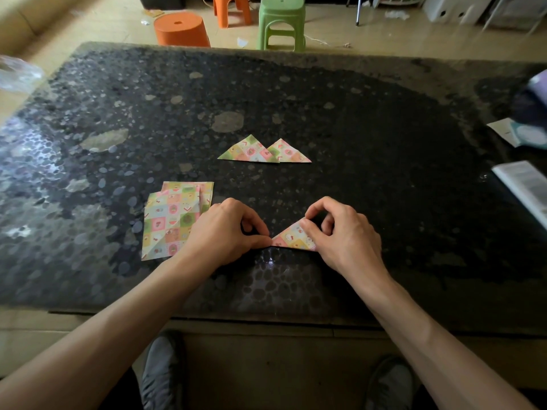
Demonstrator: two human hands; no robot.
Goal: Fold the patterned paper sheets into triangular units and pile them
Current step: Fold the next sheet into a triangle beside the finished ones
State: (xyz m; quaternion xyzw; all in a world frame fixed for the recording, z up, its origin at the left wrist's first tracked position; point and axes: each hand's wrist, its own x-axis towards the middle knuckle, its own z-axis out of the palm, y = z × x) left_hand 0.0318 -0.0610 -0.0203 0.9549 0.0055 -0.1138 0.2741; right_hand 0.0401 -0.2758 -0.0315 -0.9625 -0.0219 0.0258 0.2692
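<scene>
Paper triangle (291, 238) sits at lower center of the frame on the dark table (370, 137), left hand (225, 232) pinching its left tip, right hand (340, 232) pinching the top. Unfolded sheets (170, 220) lie just left; two finished triangles (263, 152) overlap above, mid-frame.

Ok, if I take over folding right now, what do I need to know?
Left hand pinches the left corner of the paper triangle; right hand pinches its top corner.
Done: two folded triangles lie overlapping farther back on the table.
Left: finish this one, add it to them, then fold the flat patterned sheets beside the left hand.
</scene>
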